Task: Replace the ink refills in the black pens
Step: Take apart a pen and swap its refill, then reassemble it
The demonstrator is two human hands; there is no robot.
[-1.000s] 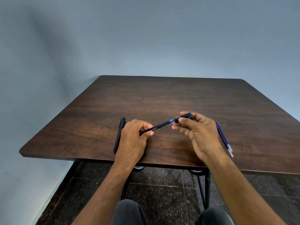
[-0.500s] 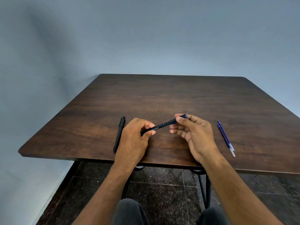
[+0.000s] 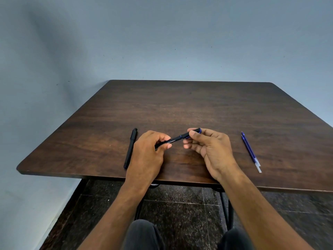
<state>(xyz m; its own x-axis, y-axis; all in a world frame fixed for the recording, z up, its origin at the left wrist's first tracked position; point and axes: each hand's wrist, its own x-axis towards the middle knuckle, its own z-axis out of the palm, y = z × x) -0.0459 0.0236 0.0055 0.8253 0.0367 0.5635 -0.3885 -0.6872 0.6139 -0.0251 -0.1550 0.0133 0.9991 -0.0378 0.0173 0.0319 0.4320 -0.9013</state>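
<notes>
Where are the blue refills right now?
The blue refills lie together on the wooden table, on the person's right, just beyond the right hand and close to the near edge.

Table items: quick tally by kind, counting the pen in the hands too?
Black pens: 2, one held between the left hand and right hand, one lying on the table to the left
Blue refills: 2, lying together at the right
Total: 4
</notes>
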